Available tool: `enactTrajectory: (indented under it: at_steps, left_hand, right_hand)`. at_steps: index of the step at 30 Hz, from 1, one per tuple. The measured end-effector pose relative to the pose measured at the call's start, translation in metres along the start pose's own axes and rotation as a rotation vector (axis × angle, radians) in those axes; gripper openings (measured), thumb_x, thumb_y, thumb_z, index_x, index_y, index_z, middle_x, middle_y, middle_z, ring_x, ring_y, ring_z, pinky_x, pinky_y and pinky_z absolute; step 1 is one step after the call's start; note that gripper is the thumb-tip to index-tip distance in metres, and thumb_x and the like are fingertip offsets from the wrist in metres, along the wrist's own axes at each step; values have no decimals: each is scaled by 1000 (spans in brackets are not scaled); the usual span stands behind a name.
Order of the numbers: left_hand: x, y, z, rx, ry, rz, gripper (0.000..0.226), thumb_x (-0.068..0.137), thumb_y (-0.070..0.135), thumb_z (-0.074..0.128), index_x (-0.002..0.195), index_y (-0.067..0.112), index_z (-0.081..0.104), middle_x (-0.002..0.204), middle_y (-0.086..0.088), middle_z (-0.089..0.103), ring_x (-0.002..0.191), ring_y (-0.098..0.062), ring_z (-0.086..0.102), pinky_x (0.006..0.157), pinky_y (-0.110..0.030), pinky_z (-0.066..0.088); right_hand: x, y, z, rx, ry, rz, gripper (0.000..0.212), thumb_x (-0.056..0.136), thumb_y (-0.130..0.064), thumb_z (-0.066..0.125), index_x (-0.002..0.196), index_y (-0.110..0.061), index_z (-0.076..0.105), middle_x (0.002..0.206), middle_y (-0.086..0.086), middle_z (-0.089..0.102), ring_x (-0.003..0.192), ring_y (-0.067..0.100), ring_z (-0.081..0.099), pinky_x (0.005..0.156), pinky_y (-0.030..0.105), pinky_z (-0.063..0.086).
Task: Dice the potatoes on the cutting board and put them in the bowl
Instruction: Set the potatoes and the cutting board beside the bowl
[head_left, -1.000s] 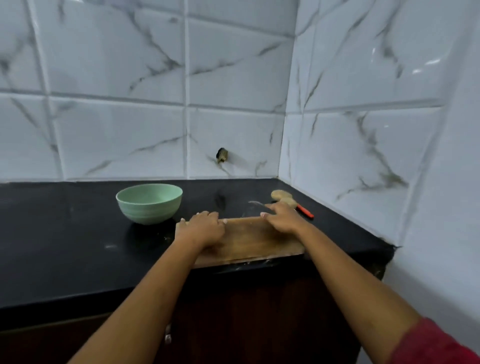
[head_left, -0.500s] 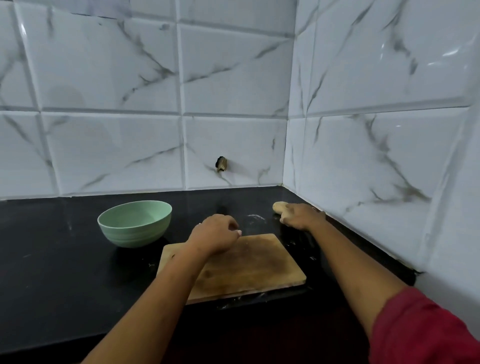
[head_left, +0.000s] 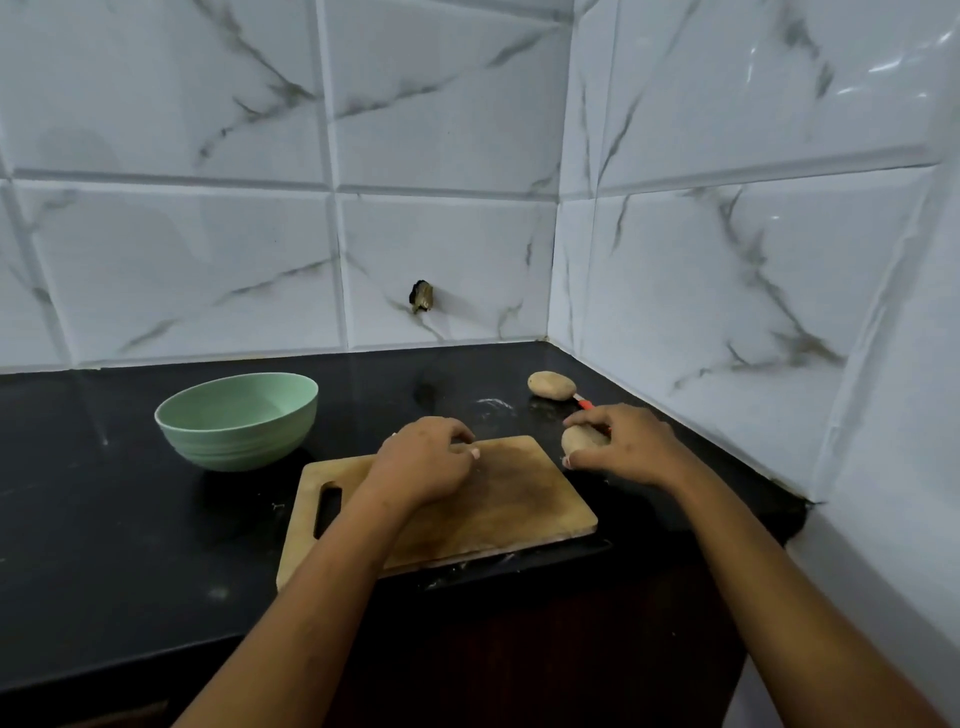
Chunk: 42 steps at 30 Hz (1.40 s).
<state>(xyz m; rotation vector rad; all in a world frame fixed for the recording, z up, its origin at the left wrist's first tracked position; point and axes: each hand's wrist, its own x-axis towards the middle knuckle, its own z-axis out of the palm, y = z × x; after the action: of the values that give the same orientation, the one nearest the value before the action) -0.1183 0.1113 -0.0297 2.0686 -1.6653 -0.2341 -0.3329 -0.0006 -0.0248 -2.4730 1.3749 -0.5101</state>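
Observation:
A wooden cutting board (head_left: 509, 514) with a handle slot lies near the counter's front edge. My right hand (head_left: 631, 441) grips a brown potato (head_left: 581, 440) just off the board's far right corner. A second potato (head_left: 551, 385) lies further back on the counter. Beside it pokes out the red-orange handle of a knife (head_left: 583, 400), mostly hidden by my right hand. My left hand (head_left: 423, 462) hovers over the board's far edge with fingers loosely curled, holding nothing. A pale green bowl (head_left: 236, 422), with nothing in it, stands left of the board.
The black counter (head_left: 104, 525) ends in a tiled corner at the back right. A small dark stub (head_left: 422, 296) sticks out of the back wall. White smears mark the counter behind the board.
My right hand reached back to the potatoes, took one, and brought it toward the board. My left hand lifted off the board's edge. The view tilted down and closer.

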Motion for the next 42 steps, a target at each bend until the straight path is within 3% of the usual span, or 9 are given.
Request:
enactTrajectory:
  at_steps: [3,6,9,12,16,20,31,37,42]
  left_hand:
    - [-2,1,3,7,-5,-10,28,95,36,50,119,28,59,130,5,54,118,-16,50,109,-47,35]
    - [-1,-1,1,8,2,-6,28,95,37,50,119,28,58,131,5,54,118,-16,50,108,-47,36]
    - [1,-3,-4,22,20,2,29,94,37,51,121,26,58,132,4,54,120,-16,49,107,-46,37]
    - [5,-2,-7,35,31,4,30,94,37,52,121,26,57,132,3,54,121,-16,49,108,-45,37]
    - [10,-4,-9,25,23,-11,31,94,38,53,122,26,57,134,4,53,122,-16,48,109,-45,36]
    - [12,-12,-11,17,26,-40,31,94,37,53,123,26,56,135,4,51,124,-15,46,110,-43,35]
    - [7,-19,-14,-51,78,-35,33,95,34,54,127,26,54,139,5,48,127,-14,43,108,-34,35]
    - [-9,-20,-14,-126,121,-31,50,94,34,55,141,29,38,142,3,45,130,-17,41,110,-37,34]
    - [-31,-18,-8,-376,110,-15,72,87,40,63,147,33,23,142,3,45,131,-17,41,108,-37,37]
  right_hand:
    - [-4,2,3,-41,-91,15,51,73,-59,69,120,-47,57,148,-9,40,128,17,44,103,42,30]
    - [6,2,-3,102,-44,5,52,67,-72,64,109,-42,65,133,-7,57,118,15,53,104,43,37]
    - [36,-4,-15,239,69,3,31,84,-45,68,108,-25,70,116,-3,64,110,16,57,95,34,45]
    - [75,-8,-12,197,109,43,15,85,-32,65,99,-32,67,122,-6,62,117,16,53,101,37,41]
    - [119,-8,4,-35,-20,124,53,87,-33,59,138,-30,47,145,-1,46,132,24,42,108,44,33]
    - [150,5,17,-228,-165,143,74,88,-45,61,151,-31,23,154,1,33,140,29,30,112,48,26]
    - [153,2,18,-231,-56,40,49,80,-38,69,118,-25,40,115,0,59,109,22,53,91,41,30]
    - [96,-44,6,189,7,-120,57,76,-36,75,124,-22,48,109,4,61,95,18,57,79,31,45]
    - [26,-92,14,246,-20,-212,58,72,-47,76,115,-33,41,93,-2,65,86,12,60,70,28,44]
